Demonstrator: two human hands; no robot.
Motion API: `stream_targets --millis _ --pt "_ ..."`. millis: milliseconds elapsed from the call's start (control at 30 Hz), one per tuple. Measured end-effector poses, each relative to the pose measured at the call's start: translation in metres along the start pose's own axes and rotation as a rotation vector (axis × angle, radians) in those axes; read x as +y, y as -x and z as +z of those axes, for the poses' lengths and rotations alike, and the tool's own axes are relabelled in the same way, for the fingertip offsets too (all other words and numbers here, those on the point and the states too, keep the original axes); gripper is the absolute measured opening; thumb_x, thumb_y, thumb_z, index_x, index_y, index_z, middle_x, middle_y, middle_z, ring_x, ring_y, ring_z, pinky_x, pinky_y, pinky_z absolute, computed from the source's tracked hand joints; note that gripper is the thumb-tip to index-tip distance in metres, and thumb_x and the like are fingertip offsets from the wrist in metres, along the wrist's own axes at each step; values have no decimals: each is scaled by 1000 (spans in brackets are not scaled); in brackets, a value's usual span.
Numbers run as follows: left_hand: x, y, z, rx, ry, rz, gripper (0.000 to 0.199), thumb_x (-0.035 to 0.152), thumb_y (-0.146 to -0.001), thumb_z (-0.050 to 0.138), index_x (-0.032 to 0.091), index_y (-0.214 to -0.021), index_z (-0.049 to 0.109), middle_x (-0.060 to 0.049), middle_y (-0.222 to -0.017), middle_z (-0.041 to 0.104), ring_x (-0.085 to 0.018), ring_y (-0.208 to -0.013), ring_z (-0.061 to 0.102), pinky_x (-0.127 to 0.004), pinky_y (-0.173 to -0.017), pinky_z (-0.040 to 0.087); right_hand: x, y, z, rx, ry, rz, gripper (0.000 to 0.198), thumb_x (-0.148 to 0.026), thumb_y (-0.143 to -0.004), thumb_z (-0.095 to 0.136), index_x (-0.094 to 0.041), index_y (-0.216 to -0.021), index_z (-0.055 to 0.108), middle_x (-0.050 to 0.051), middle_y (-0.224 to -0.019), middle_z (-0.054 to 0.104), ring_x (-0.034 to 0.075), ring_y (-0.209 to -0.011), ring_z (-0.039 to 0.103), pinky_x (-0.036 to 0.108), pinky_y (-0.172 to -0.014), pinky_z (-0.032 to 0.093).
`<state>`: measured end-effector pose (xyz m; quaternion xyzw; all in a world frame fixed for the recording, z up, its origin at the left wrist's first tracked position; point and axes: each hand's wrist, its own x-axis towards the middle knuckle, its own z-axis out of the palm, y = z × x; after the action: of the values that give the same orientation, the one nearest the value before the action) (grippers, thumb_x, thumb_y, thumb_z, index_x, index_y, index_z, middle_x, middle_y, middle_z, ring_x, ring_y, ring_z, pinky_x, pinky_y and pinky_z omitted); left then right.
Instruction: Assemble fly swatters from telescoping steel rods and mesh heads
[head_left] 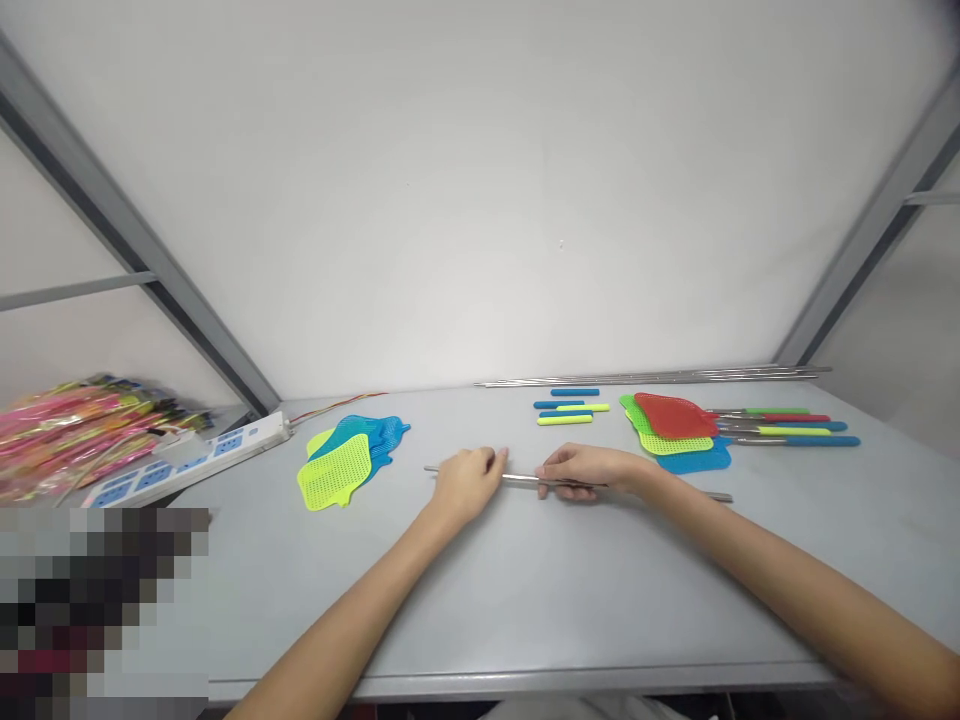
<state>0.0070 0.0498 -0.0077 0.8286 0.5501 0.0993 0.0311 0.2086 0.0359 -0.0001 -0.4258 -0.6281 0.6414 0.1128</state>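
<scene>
Both my hands are closed on a thin metal rod (pixel 519 479) that lies crosswise low over the table. My left hand (pixel 466 484) wraps it near its left end, and my right hand (pixel 577 472) pinches it around the middle, with the right end sticking out past my forearm. Left of my hands lie loose fly swatter heads (pixel 336 472), yellow and blue. Beyond my right hand sit several blue and yellow handle grips (pixel 564 420). To the right is a pile of assembled fly swatters (pixel 675 416) with red, green, yellow and blue heads.
Several metal rods (pixel 645 379) lie along the back wall. A white power strip (pixel 195 458) runs along the left edge of the grey table (pixel 480 600), beside plastic-wrapped colourful bundles (pixel 90 430). Metal frame posts (pixel 862 240) stand at both sides. The lower left corner is pixelated.
</scene>
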Motion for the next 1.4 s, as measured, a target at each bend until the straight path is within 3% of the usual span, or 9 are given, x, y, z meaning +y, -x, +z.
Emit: stream_targets --millis 167,333,400,467,567,700,833,1067,1400 --pt "14 11 7 -31 95 28 57 49 -84 13 18 -61 54 -4 -61 59 -16 -59 53 -25 -49 26 -18 -7 9 12 145 70 32 -43 -71 49 -14 -71 61 -4 -48 42 5 -39 33 20 -39 27" --pt "13 8 -1 -26 145 -9 56 50 -83 14 18 -61 53 -3 -59 57 -17 -57 53 -25 -48 26 -34 -6 21 598 125 -181 23 -39 -70 51 -16 -67 55 0 -65 49 12 -59 43 23 -52 34" --pt "11 6 -3 -14 147 -38 54 50 -83 16 18 -60 53 -3 -58 57 -16 -56 52 -24 -47 25 -39 1 28 660 47 -270 24 -41 -75 43 -18 -77 52 0 -71 47 13 -67 45 24 -59 36" --pt "9 4 -5 15 158 -83 54 50 -83 17 18 -59 52 -3 -57 57 -16 -56 52 -24 -47 23 -40 9 35 418 -290 -410 26 -42 -77 42 -18 -74 51 -1 -65 43 11 -61 45 25 -61 37" --pt "6 3 -8 73 190 -135 55 49 -84 14 18 -61 53 -3 -58 57 -16 -57 52 -24 -47 23 -31 17 41 113 -452 -306 33 -47 -77 41 -16 -71 52 -4 -53 37 9 -48 40 24 -52 35" --pt "6 3 -12 102 192 -117 54 48 -84 14 18 -63 54 -3 -59 57 -16 -58 52 -24 -47 24 -12 10 40 262 -249 -181 37 -50 -68 54 -13 -65 54 -3 -54 41 7 -47 39 22 -47 32" --pt "8 4 -15 63 181 -34 53 49 -84 16 18 -62 53 -2 -57 56 -15 -56 52 -24 -47 24 -2 -3 38 341 -456 -270 44 -59 -68 45 -15 -60 49 -6 -51 33 6 -44 35 21 -43 30" --pt "16 13 -21 55 93 141 54 62 -76 21 19 -60 51 -1 -53 54 -15 -51 49 -23 -46 20 5 -8 35 298 -634 -162 44 -56 -72 40 -15 -56 44 -5 -49 34 5 -40 31 18 -35 21" --pt "17 18 -8 42 -24 67 59 64 -74 21 19 -50 50 -3 -46 53 -15 -45 48 -25 -44 17 10 -4 45 -19 -610 -121 34 -49 -79 31 -19 -62 35 -5 -48 39 6 -36 32 15 -28 15"
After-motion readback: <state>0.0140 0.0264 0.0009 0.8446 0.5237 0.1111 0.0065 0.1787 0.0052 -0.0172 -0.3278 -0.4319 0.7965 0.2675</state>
